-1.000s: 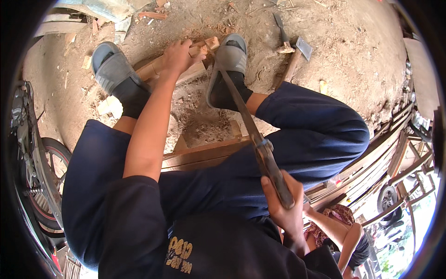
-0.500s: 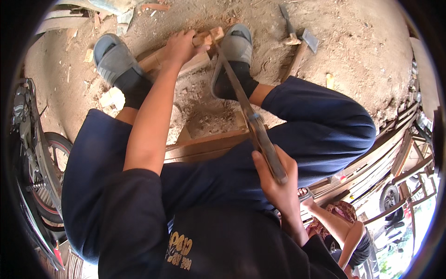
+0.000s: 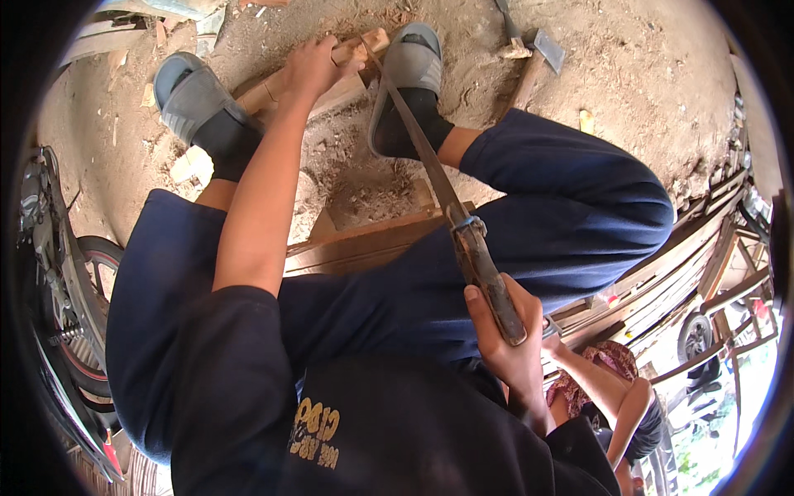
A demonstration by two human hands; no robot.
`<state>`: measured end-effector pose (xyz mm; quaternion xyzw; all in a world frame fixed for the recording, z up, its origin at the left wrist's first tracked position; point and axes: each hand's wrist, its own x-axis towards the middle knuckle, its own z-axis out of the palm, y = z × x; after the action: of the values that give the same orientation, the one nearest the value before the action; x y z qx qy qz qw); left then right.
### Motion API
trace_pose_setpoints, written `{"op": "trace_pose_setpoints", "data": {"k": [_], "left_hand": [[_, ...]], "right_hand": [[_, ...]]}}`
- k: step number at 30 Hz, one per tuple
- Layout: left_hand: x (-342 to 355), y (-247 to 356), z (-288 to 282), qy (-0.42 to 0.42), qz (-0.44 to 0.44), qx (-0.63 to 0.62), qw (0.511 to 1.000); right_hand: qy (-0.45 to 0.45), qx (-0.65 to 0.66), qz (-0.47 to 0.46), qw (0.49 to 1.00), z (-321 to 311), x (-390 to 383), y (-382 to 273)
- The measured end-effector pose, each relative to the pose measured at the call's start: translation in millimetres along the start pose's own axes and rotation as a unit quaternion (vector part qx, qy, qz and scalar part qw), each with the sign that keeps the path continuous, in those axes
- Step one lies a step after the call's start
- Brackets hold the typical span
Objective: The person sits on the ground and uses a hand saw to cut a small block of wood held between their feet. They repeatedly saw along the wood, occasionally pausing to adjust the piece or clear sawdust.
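Observation:
My right hand (image 3: 506,335) is closed round the straight dark handle of a long-bladed tool (image 3: 430,161). Blue binding wraps the joint of handle and blade. Its narrow metal blade runs up and away, the far end lying across a small wooden block (image 3: 376,40); whether the edge has teeth cannot be made out. Beyond my left foot's side, my left hand (image 3: 313,73) grips that block with curled fingers. Beneath it lies a wooden beam (image 3: 339,97), set between my two grey sandals (image 3: 198,103).
An axe-like tool (image 3: 546,51) with a wooden handle lies on the dirt at the far right. A plank (image 3: 364,248) stretches below my knees. Stacked boards (image 3: 653,314) and another person (image 3: 612,397) are at lower right; a motorcycle (image 3: 70,289) stands at left.
My right hand has drawn the long-bladed tool back toward me and slightly right, so its far end is nearer the block. My left hand keeps its grip. The whole view has shifted a little.

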<state>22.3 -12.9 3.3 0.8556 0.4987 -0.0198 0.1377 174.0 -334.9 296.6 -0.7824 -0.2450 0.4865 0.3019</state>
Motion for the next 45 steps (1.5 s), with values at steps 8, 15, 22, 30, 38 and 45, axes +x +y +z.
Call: {"op": "trace_pose_setpoints", "data": {"k": [8, 15, 22, 30, 38, 45], "left_hand": [[10, -5, -1, -0.008, 0.012, 0.006, 1.000], [7, 15, -10, -0.061, -0.029, 0.000, 0.998], [2, -5, -4, -0.045, -0.022, 0.011, 0.999], [-6, 1, 8, 0.019, -0.005, 0.001, 1.000], [-3, -11, 5, -0.014, 0.013, 0.019, 1.000], [4, -1, -4, -0.034, -0.008, 0.020, 0.999]], "right_hand": [[-0.026, -0.014, -0.016, 0.999, 6, 11, -3], [-0.025, 0.002, -0.013, 1.000, 22, 37, 2], [-0.011, -0.017, -0.042, 0.999, 18, 6, 10], [-0.023, -0.004, -0.027, 0.999, 18, 9, 3], [-0.028, 0.001, -0.078, 0.997, 40, 41, 4], [-0.024, 0.025, -0.067, 0.997, 38, 48, 0]]}}
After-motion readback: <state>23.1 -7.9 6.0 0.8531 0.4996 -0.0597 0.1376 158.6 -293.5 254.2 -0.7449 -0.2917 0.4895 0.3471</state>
